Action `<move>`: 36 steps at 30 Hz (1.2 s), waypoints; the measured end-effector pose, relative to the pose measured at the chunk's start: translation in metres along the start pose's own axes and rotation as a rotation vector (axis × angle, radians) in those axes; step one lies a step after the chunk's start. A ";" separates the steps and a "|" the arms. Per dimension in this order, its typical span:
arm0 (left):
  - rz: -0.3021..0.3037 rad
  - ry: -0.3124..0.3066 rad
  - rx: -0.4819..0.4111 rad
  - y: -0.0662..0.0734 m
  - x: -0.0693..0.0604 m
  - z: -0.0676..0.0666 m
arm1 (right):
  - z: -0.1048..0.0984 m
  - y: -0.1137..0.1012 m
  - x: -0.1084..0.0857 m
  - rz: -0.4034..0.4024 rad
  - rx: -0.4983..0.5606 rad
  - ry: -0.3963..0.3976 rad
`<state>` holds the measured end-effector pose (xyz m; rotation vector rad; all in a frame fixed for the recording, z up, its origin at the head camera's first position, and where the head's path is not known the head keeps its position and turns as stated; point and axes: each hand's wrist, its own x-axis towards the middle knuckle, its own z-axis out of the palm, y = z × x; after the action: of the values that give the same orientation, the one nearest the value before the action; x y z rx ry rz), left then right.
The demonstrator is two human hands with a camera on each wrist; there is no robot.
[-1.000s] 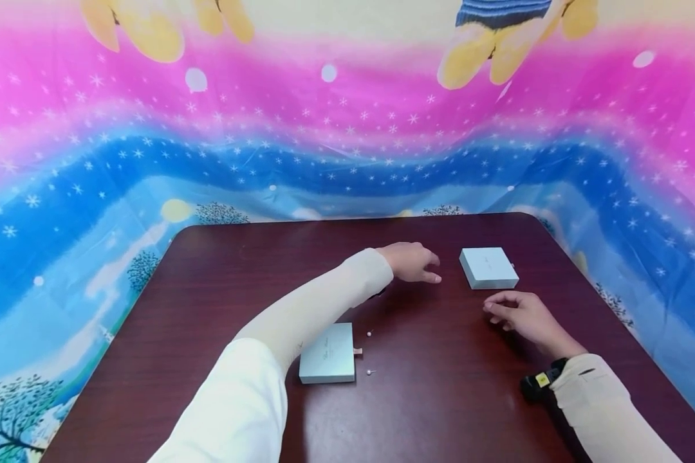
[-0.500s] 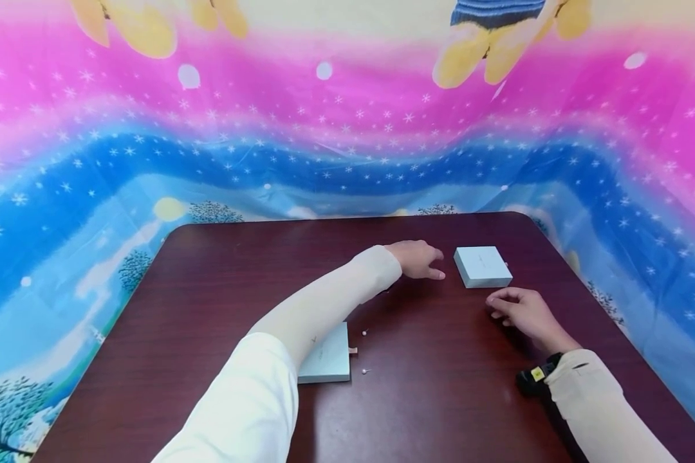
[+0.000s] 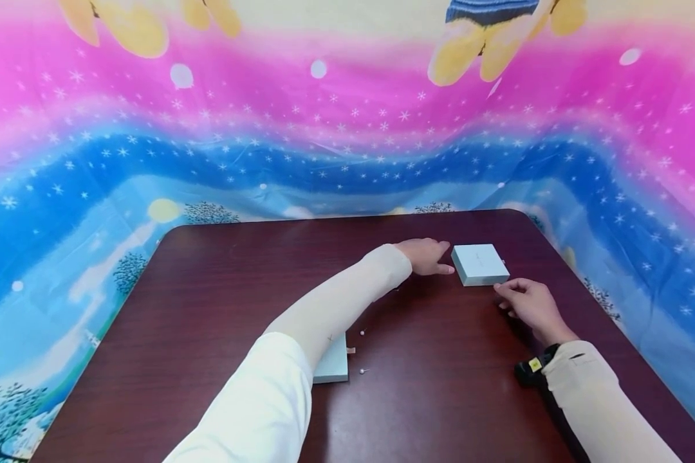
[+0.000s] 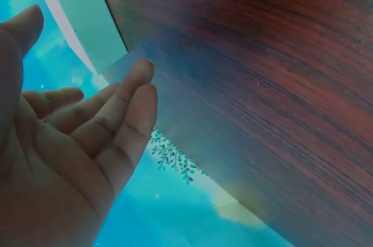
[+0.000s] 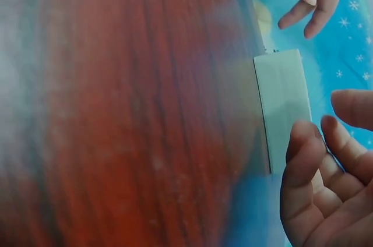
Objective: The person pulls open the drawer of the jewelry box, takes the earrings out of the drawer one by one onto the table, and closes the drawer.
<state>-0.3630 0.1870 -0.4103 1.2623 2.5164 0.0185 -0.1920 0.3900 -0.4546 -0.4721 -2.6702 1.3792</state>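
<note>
A flat pale green box (image 3: 481,262) with faint lettering lies at the far right of the table. My left hand (image 3: 425,256) is just left of it, fingers spread and holding nothing; in the left wrist view the box (image 4: 87,20) is beyond the fingertips. At the box's near right corner is my right hand (image 3: 531,308), loosely bent with thumb and fingers apart in the right wrist view; I cannot tell if it touches the box. A second pale green box (image 3: 334,366) is partly hidden under my left forearm. Two small pearl stud earrings, one (image 3: 362,332) farther and one (image 3: 363,371) nearer, lie beside its tab.
The dark red-brown wooden table (image 3: 440,399) has rounded far corners. A patterned pink and blue cloth (image 3: 301,128) hangs behind it and along its sides. A black wrist camera (image 3: 535,370) sits at my right cuff.
My left hand has moved right, closer to the far box, and my right hand has come up toward its near corner. The left forearm covers more of the near box. The view has shifted slightly.
</note>
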 end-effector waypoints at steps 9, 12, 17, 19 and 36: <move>-0.040 -0.010 -0.013 -0.005 0.009 0.005 | -0.005 0.002 0.005 0.024 0.032 0.053; -0.047 -0.006 -0.027 -0.005 0.014 0.007 | -0.006 0.003 0.007 0.029 0.057 0.035; -0.052 -0.004 -0.064 -0.006 0.023 0.012 | -0.006 0.006 0.011 0.035 0.059 0.004; -0.067 -0.002 -0.082 -0.007 0.026 0.014 | -0.005 0.006 0.013 0.042 0.064 -0.010; -0.068 0.043 -0.184 -0.006 0.046 0.022 | -0.001 0.016 0.028 0.087 0.097 -0.022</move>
<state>-0.3868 0.2170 -0.4446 1.1148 2.5249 0.2582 -0.2150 0.4078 -0.4683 -0.5717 -2.6135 1.5384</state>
